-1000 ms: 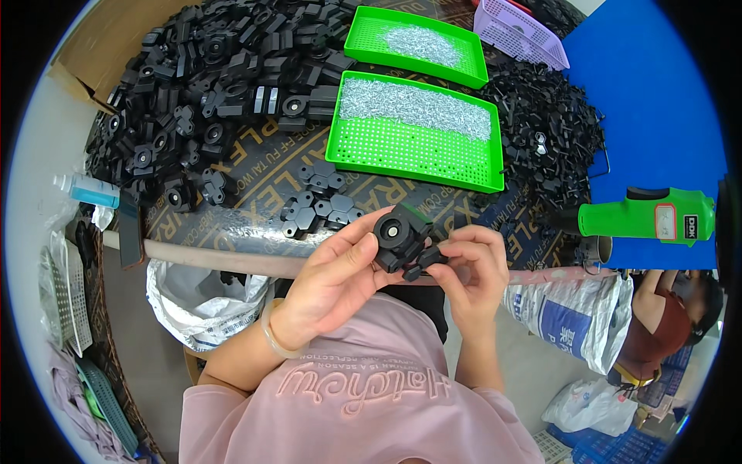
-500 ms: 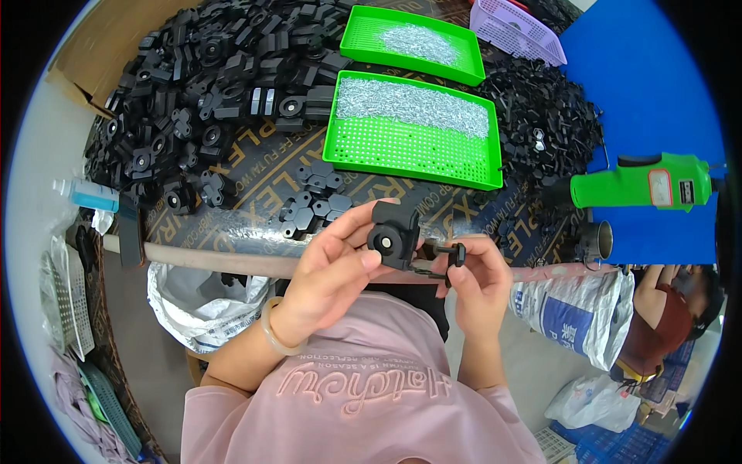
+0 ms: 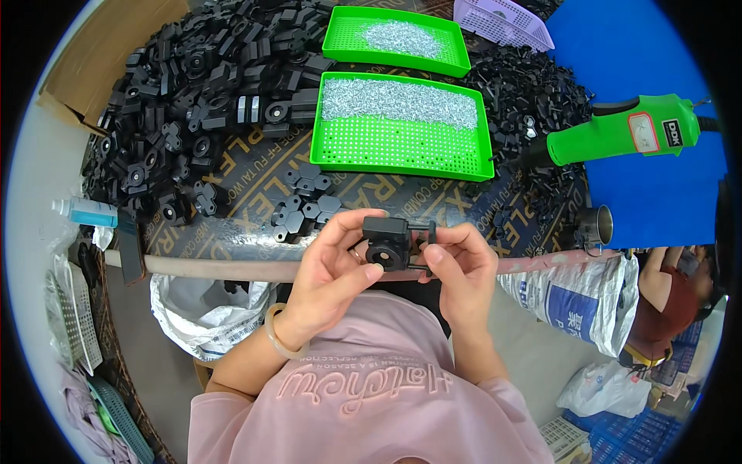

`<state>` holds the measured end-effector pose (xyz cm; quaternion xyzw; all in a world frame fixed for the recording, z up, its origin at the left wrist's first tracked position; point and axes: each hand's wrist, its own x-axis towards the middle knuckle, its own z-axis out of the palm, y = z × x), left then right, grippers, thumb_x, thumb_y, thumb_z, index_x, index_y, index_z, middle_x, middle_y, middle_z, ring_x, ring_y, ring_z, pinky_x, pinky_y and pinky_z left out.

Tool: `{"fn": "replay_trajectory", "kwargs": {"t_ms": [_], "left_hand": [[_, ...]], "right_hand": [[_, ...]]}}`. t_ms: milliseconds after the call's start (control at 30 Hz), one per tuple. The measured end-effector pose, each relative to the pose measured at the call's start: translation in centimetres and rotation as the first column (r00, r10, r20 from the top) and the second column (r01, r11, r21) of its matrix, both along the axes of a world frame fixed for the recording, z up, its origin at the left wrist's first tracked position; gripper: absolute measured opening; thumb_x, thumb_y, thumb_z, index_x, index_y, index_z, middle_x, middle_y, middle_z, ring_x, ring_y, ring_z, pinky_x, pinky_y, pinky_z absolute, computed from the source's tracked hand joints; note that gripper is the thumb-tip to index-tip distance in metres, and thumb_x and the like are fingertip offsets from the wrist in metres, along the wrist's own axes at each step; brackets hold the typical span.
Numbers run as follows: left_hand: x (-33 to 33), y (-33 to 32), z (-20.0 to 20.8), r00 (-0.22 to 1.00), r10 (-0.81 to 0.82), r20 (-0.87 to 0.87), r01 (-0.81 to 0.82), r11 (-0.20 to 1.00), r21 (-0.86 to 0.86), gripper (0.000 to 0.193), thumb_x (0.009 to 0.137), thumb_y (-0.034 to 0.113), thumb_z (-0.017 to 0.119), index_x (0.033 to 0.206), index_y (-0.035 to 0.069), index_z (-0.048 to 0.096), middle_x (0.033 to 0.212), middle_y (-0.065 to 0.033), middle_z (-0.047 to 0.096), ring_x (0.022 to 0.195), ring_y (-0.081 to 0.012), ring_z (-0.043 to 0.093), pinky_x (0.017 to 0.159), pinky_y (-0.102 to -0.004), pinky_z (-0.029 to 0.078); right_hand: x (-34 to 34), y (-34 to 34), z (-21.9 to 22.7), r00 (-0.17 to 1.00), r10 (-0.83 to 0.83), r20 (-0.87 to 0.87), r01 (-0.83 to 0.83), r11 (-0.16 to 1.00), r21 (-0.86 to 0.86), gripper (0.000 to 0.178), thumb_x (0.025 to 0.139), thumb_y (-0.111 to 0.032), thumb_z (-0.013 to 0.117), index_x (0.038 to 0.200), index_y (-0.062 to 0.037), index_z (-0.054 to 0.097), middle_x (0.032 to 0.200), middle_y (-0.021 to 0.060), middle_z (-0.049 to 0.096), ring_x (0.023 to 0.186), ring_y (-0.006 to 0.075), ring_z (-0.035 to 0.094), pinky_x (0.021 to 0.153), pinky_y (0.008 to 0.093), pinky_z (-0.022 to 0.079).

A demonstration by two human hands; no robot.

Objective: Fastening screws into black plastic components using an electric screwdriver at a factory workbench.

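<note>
Single head view: left fisheye of side-by-side pair worn on head. Looks steeply down and forward over pink shirt point(image 3: 371, 421), nearest at 6 o'clock. Left hand point(image 3: 332, 272) and right hand point(image 3: 466, 271) sit close, just below centre. Table point(image 3: 232, 236) spreads farther off, toward 12 o'clock; purple basket point(image 3: 506, 25) near far limit at 1 o'clock. Floor point(image 3: 522, 344) shows at 4 o'clock. Upright, unmirrored; edges bow toward black rim.

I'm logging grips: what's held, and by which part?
Left hand: a black block, by its left side. Right hand: a small black piece beside it, pinched between thumb and fingers; exact spot unclear.
</note>
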<state>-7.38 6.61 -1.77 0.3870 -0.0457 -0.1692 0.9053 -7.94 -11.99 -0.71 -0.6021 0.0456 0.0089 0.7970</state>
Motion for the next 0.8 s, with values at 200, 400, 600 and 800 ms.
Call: {"fn": "replay_trajectory", "kwargs": {"t_ms": [200,400,600,800], "left_hand": [[0.02,0.27,-0.07,1.0,-0.014,0.026,0.014,1.0,-0.001,0.057,0.091,-0.01,0.059,0.144,-0.001,0.04,0.135,-0.0147,0.052,0.127,-0.0217,0.055,0.107,-0.0363,0.047],[0.1,0.7,0.41,0.997,-0.018,0.077,0.009,0.992,0.125,0.057,0.091,-0.01,0.06,0.144,-0.002,0.04,0.134,-0.0153,0.054,0.122,-0.0211,0.059,0.104,-0.0356,0.051],[0.11,0.93,0.51,0.993,-0.09,-0.076,0.086,0.995,-0.058,0.054,0.091,-0.011,0.06,0.141,-0.002,0.044,0.136,-0.0156,0.053,0.122,-0.0224,0.059,0.104,-0.0361,0.051],[-0.54,0.02,0.45,0.989,0.028,0.145,-0.059,0.975,0.213,0.057,0.09,-0.007,0.068,0.142,-0.003,0.044,0.133,-0.0144,0.055,0.117,-0.0219,0.062,0.099,-0.0361,0.055]], "right_hand": [[0.01,0.04,-0.29,0.999,-0.002,0.039,0.002,1.0,-0.019,0.016,0.091,-0.001,0.07,0.105,0.0013,0.063,0.1,0.0119,0.073,0.082,0.0117,0.069,0.069,0.0236,0.056],[-0.06,0.02,-0.31,1.0,0.008,0.025,-0.008,1.0,-0.017,0.016,0.091,-0.001,0.071,0.105,0.0024,0.064,0.1,0.0121,0.074,0.087,0.0126,0.07,0.077,0.0257,0.057],[-0.37,0.65,-0.12,0.999,-0.007,0.045,0.01,0.997,-0.07,0.017,0.091,-0.002,0.072,0.106,0.0035,0.066,0.097,0.0093,0.073,0.084,0.0109,0.068,0.075,0.0237,0.056],[-0.08,0.47,-0.45,0.947,0.13,0.295,0.108,0.735,-0.669,0.015,0.093,-0.007,0.069,0.103,0.0035,0.07,0.094,0.0109,0.065,0.085,0.0223,0.064,0.075,0.0318,0.052]]}}
